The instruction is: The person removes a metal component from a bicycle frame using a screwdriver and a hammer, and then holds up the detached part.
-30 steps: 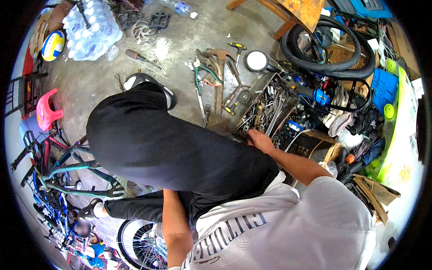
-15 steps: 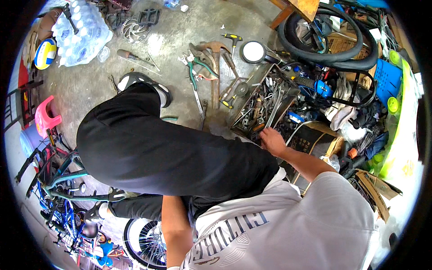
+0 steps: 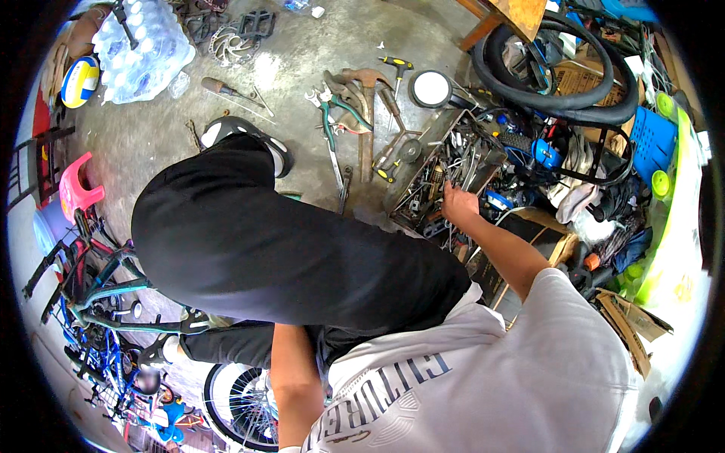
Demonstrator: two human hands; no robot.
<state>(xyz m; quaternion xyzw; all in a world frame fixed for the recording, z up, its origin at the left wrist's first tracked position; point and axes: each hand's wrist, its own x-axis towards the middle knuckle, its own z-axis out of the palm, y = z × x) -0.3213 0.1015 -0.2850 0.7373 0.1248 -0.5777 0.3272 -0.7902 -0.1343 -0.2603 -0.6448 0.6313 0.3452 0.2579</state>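
My right hand reaches into an open metal toolbox right of my knee. Its fingers are bent together among the loose tools; what they grip, if anything, I cannot make out. Wrenches, sockets and small metal parts fill the box in a jumble. My left forearm goes down behind my bent leg, and that hand is hidden. On the floor left of the box lie a hammer, green-handled pliers, a yellow-and-black T-handle tool and an adjustable wrench.
Black tyres and a wooden stand are at the far right. A bicycle wheel and a bicycle frame lie left of me. Wrapped bottles, a ball and a pink stool line the left.
My right hand has moved from the near edge of the toolbox farther in, over the tools. It is no longer beside the black-and-orange item there. The view has shifted slightly.
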